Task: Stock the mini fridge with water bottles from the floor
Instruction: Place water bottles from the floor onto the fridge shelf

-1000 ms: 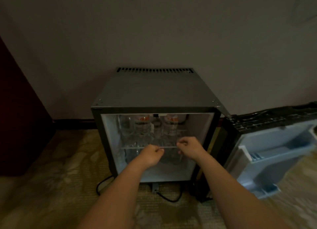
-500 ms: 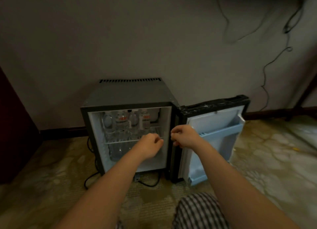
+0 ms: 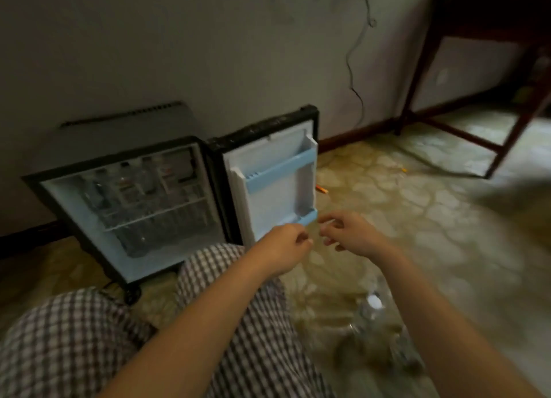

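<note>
Mid-frame, left hand (image 3: pixel 283 248) curled tight on nothing, right hand (image 3: pixel 354 236) loose and empty just beside it; open mini fridge (image 3: pixel 212 188) at left holds shelved water bottles (image 3: pixel 128 185); blurred floor bottle (image 3: pixel 368 314) lower right.

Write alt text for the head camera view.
The left hand and right hand, both empty, hover near an open mini fridge with bottles on its upper shelf, its door swung wide. A blurred water bottle sits on the patterned floor beside the right arm.
</note>
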Available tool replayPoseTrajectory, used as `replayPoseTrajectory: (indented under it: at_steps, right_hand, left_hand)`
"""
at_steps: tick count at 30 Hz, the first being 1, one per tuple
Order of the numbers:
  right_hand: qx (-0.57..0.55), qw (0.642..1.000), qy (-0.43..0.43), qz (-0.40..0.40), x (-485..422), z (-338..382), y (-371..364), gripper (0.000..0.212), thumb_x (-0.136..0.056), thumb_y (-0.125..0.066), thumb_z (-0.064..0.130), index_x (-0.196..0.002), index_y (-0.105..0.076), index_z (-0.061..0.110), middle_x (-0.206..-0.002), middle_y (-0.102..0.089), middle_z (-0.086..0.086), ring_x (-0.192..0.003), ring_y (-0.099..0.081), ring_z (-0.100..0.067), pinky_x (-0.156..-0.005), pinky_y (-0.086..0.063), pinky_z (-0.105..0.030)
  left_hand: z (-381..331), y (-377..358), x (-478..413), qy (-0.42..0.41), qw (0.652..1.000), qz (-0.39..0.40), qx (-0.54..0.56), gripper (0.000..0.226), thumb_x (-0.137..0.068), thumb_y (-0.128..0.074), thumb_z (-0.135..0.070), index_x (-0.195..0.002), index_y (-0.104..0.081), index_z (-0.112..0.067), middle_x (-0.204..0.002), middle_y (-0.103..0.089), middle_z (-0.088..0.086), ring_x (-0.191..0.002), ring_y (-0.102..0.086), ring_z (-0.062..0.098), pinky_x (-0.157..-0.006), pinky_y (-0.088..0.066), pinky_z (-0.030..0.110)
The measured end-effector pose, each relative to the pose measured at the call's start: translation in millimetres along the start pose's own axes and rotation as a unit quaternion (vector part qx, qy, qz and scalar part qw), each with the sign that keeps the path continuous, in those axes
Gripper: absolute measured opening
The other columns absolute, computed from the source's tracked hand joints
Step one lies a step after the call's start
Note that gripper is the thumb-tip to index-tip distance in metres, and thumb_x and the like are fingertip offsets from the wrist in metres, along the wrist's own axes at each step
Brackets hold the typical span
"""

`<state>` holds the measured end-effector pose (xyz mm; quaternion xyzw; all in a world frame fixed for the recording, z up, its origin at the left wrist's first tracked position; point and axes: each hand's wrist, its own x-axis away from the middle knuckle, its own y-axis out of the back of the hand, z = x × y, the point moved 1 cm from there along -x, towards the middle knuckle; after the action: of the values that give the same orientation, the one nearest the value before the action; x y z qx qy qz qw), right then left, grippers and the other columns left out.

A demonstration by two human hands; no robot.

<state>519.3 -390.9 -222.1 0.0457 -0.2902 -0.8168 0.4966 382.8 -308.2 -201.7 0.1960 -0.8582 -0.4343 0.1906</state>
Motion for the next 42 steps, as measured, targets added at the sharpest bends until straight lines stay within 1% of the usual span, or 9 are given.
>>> replayPoseTrajectory:
  at_steps: [9, 13, 15, 18, 24, 28, 34, 39, 42]
  right_hand:
    - [0.013, 0.985, -0.156, -0.078, 72.4, -182.9, 1.0, 0.027, -0.09, -0.056, 0.012, -0.116, -0.06, 0.006, -0.081, -0.064, -0.003, -0.079, -0.065, -0.022, -0.065, -0.048, -0.026]
    - [0.061, 0.975, -0.204, -0.061, 76.3, -218.3, -16.1, 0.051, -0.089, -0.056, 0.014, -0.138, -0.042, 0.013, -0.126, -0.057, -0.012, -0.114, -0.057, -0.028, -0.094, -0.045, -0.035]
    - [0.101, 0.974, -0.199, -0.046, 66.4, -222.6, -20.9, 0.063, -0.089, -0.055, 0.014, -0.146, -0.028, 0.018, -0.138, -0.049, -0.015, -0.124, -0.05, -0.031, -0.101, -0.042, -0.038]
    - [0.146, 0.967, -0.202, -0.047, 44.9, -229.4, -27.8, 0.064, -0.091, -0.054, 0.017, -0.147, -0.024, 0.022, -0.141, -0.044, -0.017, -0.125, -0.048, -0.034, -0.101, -0.042, -0.041]
    - [0.195, 0.948, -0.24, -0.073, 9.2, -231.0, -46.9, 0.044, -0.092, -0.053, 0.035, -0.129, -0.046, 0.013, -0.125, -0.057, -0.016, -0.114, -0.056, -0.036, -0.088, -0.047, -0.04]
    - [0.254, 0.928, -0.253, -0.102, -3.3, -230.2, -55.0, 0.042, -0.092, -0.053, 0.04, -0.124, -0.049, 0.014, -0.118, -0.06, -0.014, -0.11, -0.059, -0.035, -0.083, -0.049, -0.037]
    - [0.325, 0.923, -0.198, -0.059, -2.3, -229.2, -45.8, 0.04, -0.094, -0.05, 0.038, -0.124, -0.049, 0.012, -0.115, -0.062, -0.014, -0.105, -0.06, -0.033, -0.076, -0.049, -0.037]
    - [0.344, 0.938, -0.039, 0.005, 15.8, -203.2, -6.7, 0.037, -0.092, -0.051, 0.038, -0.121, -0.054, 0.016, -0.107, -0.066, -0.01, -0.097, -0.063, -0.027, -0.078, -0.051, -0.035]
    - [0.336, 0.941, 0.039, 0.006, 24.4, -165.8, 18.8, 0.029, -0.089, -0.054, 0.036, -0.109, -0.061, 0.017, -0.088, -0.069, -0.007, -0.083, -0.065, -0.024, -0.074, -0.052, -0.035]
  left_hand:
    - [-42.8, -150.5, 2.0, 0.017, 0.989, 0.118, 0.084, 0.022, -0.09, -0.052, -0.025, -0.1, -0.063, -0.009, -0.104, -0.066, 0.013, -0.099, -0.06, 0.027, -0.077, -0.043, 0.027]
    - [-40.1, -199.2, 1.8, 0.076, 0.98, 0.172, 0.067, 0.023, -0.091, -0.05, -0.028, -0.102, -0.06, -0.012, -0.103, -0.063, 0.011, -0.096, -0.058, 0.026, -0.077, -0.043, 0.03]
    - [-36.3, -210.4, 1.3, 0.094, 0.977, 0.184, 0.048, 0.024, -0.092, -0.049, -0.029, -0.107, -0.058, -0.012, -0.107, -0.061, 0.008, -0.098, -0.057, 0.024, -0.078, -0.042, 0.029]
    - [-34.5, -219.3, 0.3, 0.103, 0.975, 0.196, 0.019, 0.028, -0.092, -0.049, -0.032, -0.112, -0.055, -0.014, -0.116, -0.06, 0.007, -0.107, -0.056, 0.025, -0.085, -0.045, 0.034]
    - [-26.5, -222.3, -5.3, 0.119, 0.966, 0.228, -0.036, 0.04, -0.092, -0.048, -0.033, -0.128, -0.046, -0.015, -0.13, -0.052, 0.009, -0.118, -0.05, 0.031, -0.094, -0.047, 0.043]
    - [-20.6, -221.8, -5.0, 0.151, 0.952, 0.262, -0.041, 0.051, -0.095, -0.045, -0.03, -0.141, -0.033, -0.012, -0.146, -0.038, 0.01, -0.129, -0.04, 0.032, -0.1, -0.044, 0.046]
    - [-10.6, -219.0, -2.3, 0.18, 0.956, 0.23, -0.035, 0.044, -0.091, -0.049, -0.035, -0.129, -0.045, -0.012, -0.133, -0.049, 0.01, -0.122, -0.045, 0.032, -0.098, -0.045, 0.048]
    - [-10.1, -222.6, 1.8, 0.17, 0.96, 0.222, -0.016, 0.068, -0.088, -0.055, -0.042, -0.144, -0.026, -0.015, -0.146, -0.037, 0.008, -0.134, -0.036, 0.031, -0.107, -0.037, 0.047]
    - [-11.2, -216.1, 3.9, 0.172, 0.972, 0.157, 0.021, 0.082, -0.086, -0.06, -0.042, -0.148, -0.013, -0.017, -0.15, -0.032, 0.009, -0.137, -0.032, 0.03, -0.11, -0.033, 0.045]
